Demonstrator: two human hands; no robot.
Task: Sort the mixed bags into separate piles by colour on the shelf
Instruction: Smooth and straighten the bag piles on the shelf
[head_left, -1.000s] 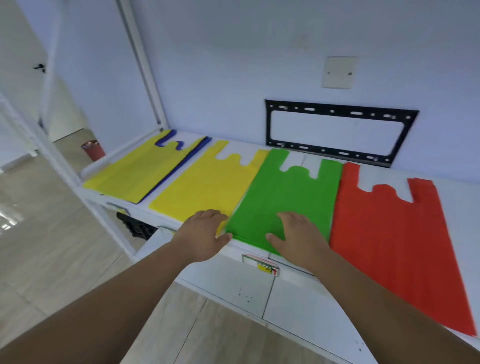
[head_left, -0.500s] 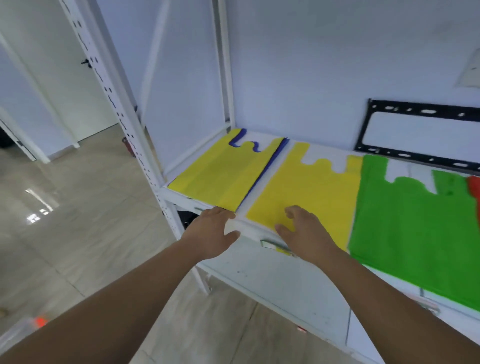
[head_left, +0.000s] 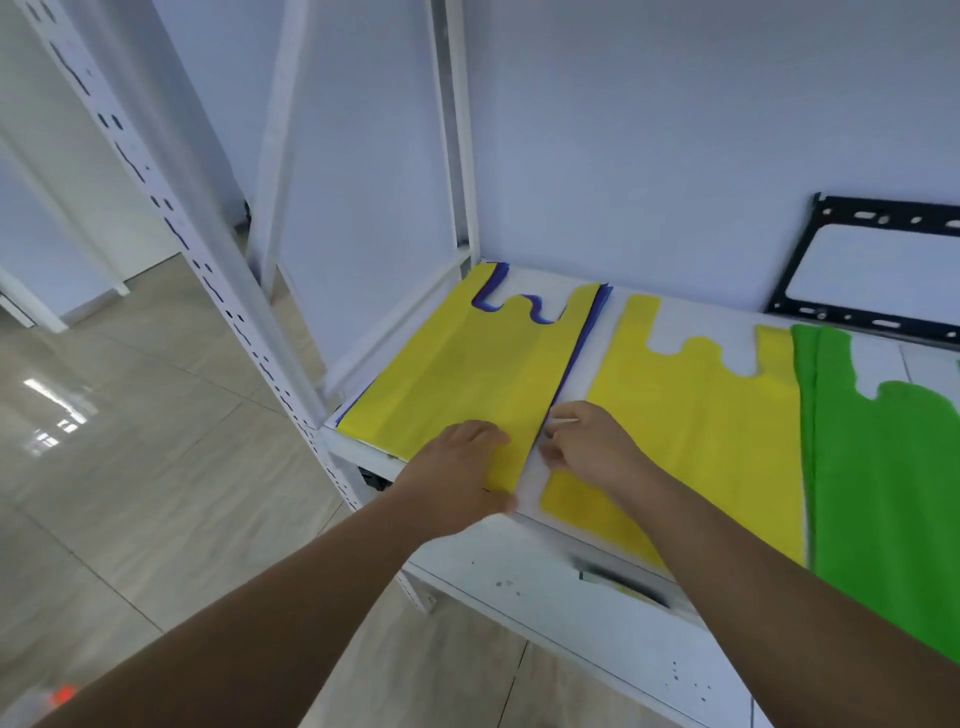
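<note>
At the shelf's (head_left: 532, 486) left end lies a mixed pile: a yellow bag (head_left: 467, 374) on top, with blue bags (head_left: 584, 340) showing beneath it along its right edge and handles. My left hand (head_left: 457, 473) rests flat on this yellow bag near the front edge. My right hand (head_left: 592, 447) is at the pile's right edge, fingers curled, pinching the top yellow bag's edge. To the right lie a separate yellow pile (head_left: 701, 415) and a green pile (head_left: 883, 467).
A perforated white upright (head_left: 208, 260) stands at the shelf's left front corner, with a side panel (head_left: 363, 208) behind it. A black metal bracket (head_left: 831, 306) leans on the back wall. A lower white shelf (head_left: 571, 603) juts out below. Tiled floor lies to the left.
Both hands have moved left from the green bag, past the yellow pile, to the mixed pile. The left hand now lies on it and the right hand pinches its right edge.
</note>
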